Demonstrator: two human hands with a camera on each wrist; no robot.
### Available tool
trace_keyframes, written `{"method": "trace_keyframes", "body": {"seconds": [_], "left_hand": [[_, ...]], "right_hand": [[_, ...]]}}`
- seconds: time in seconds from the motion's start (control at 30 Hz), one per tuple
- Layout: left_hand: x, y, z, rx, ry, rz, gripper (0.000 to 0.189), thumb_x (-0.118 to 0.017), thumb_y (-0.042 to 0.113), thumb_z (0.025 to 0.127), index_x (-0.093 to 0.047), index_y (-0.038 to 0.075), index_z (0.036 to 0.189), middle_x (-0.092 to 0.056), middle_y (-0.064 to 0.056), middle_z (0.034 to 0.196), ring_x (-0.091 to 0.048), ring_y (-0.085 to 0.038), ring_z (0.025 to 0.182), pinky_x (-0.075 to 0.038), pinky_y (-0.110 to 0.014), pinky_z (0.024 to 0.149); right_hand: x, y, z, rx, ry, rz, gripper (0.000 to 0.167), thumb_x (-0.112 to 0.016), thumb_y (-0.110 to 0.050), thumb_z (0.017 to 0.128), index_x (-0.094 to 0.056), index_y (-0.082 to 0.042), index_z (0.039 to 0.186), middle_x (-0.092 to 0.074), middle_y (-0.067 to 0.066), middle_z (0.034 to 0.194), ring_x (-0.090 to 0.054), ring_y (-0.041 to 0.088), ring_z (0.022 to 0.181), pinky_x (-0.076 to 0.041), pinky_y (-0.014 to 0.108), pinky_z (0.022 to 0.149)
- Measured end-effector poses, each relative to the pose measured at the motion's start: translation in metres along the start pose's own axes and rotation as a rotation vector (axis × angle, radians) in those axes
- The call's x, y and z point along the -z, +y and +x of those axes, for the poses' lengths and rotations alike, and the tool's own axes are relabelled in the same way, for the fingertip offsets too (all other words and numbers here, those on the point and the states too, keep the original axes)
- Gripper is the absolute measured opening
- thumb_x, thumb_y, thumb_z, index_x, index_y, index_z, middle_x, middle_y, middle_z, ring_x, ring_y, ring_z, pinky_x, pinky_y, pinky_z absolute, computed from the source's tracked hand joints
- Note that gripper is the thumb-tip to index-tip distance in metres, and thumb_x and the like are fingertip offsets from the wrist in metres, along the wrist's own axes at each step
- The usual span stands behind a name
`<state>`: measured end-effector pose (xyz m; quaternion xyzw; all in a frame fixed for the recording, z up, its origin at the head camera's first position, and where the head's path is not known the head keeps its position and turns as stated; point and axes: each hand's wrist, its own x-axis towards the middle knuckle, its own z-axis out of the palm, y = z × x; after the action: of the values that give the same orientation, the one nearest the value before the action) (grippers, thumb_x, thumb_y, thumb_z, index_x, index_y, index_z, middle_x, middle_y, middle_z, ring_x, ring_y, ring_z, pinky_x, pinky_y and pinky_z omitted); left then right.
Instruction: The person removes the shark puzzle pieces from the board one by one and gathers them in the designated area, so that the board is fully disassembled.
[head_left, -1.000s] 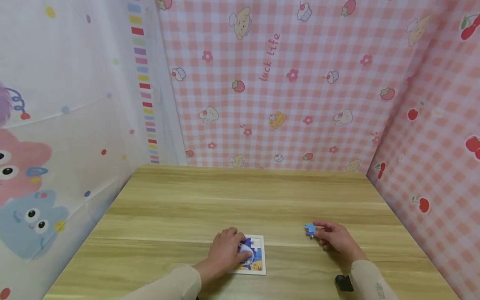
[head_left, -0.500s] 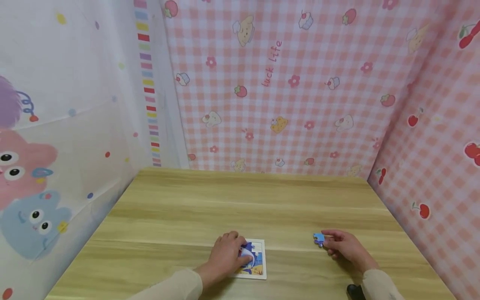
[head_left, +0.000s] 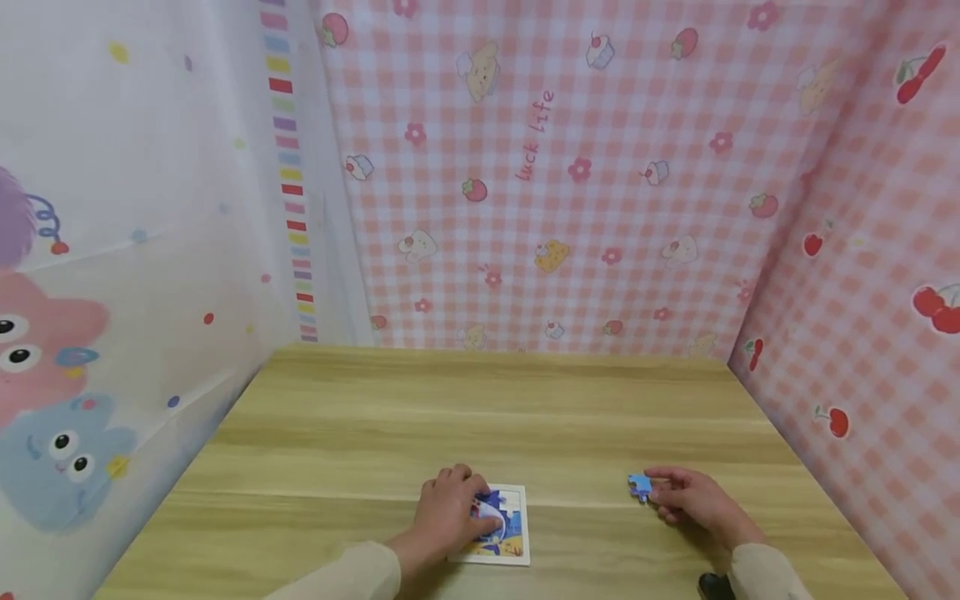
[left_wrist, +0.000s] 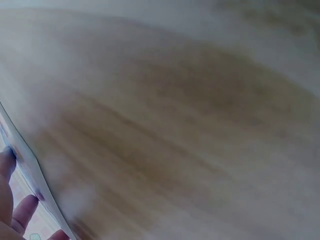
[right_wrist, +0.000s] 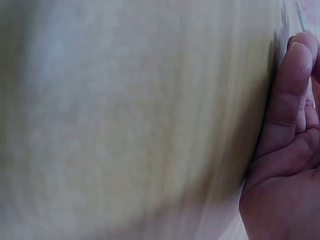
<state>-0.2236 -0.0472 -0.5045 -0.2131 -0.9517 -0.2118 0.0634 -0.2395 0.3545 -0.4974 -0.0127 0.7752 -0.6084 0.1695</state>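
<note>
A small white-framed jigsaw puzzle (head_left: 513,527) with a blue, purple and yellow picture lies near the front of the table. My left hand (head_left: 447,510) holds it at its left side, fingers bent and thumb lying across the picture. The left wrist view catches fingertips against the puzzle's white border (left_wrist: 36,170). To the right, my right hand (head_left: 696,500) pinches a blue jigsaw piece (head_left: 640,486) between thumb and fingers, apart from the puzzle. In the right wrist view the piece shows only as a thin edge (right_wrist: 300,17) beyond the fingertips.
A wood-grain table (head_left: 480,417) spans the space beneath both hands. Pink checked cloth (head_left: 562,208) hangs at the back and right, white printed cloth (head_left: 172,275) at the left. Something small and black (head_left: 715,586) sits by the right sleeve.
My right hand has shifted slightly right and nearer to me with the jigsaw piece still pinched. The left hand keeps its place on the puzzle. The head view has tilted a little.
</note>
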Motion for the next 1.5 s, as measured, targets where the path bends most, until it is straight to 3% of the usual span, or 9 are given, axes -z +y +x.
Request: {"method": "trace_keyframes", "body": {"seconds": [0.17,0.63,1.2,1.5], "left_hand": [[0.003,0.000,0.000,0.000,0.021,-0.011,0.044,-0.079,0.051,0.077,-0.069,0.017,0.104,-0.059,-0.005,0.110,-0.054,-0.026,0.101,-0.045,-0.054,0.088],[0.002,0.001,-0.002,0.013,-0.009,-0.023,0.043,-0.079,0.050,0.078,-0.069,0.016,0.104,-0.059,-0.006,0.112,-0.053,-0.027,0.103,-0.045,-0.054,0.089],[0.002,0.002,-0.002,-0.003,-0.013,-0.041,0.044,-0.078,0.048,0.080,-0.068,0.014,0.106,-0.059,-0.008,0.114,-0.053,-0.028,0.105,-0.043,-0.056,0.092],[0.003,0.001,-0.002,-0.023,0.020,-0.021,0.045,-0.077,0.049,0.080,-0.068,0.014,0.106,-0.059,-0.007,0.111,-0.054,-0.028,0.102,-0.045,-0.055,0.089]], "right_hand": [[0.002,-0.002,0.001,0.003,0.012,-0.003,0.048,-0.061,0.003,0.094,-0.041,0.019,0.133,-0.065,0.004,0.090,-0.061,0.014,0.072,-0.054,0.025,0.063],[0.007,0.001,-0.004,-0.043,0.009,-0.026,0.050,-0.061,0.001,0.094,-0.038,0.018,0.136,-0.065,0.004,0.088,-0.061,0.013,0.070,-0.053,0.025,0.061],[0.004,-0.004,-0.007,-0.038,-0.005,-0.141,0.044,-0.060,-0.002,0.096,-0.042,0.017,0.132,-0.063,0.004,0.085,-0.059,0.016,0.069,-0.051,0.029,0.061],[0.001,-0.009,-0.007,-0.040,0.046,-0.198,0.043,-0.062,-0.003,0.095,-0.047,0.015,0.131,-0.063,0.003,0.083,-0.060,0.017,0.070,-0.051,0.031,0.061]]}}
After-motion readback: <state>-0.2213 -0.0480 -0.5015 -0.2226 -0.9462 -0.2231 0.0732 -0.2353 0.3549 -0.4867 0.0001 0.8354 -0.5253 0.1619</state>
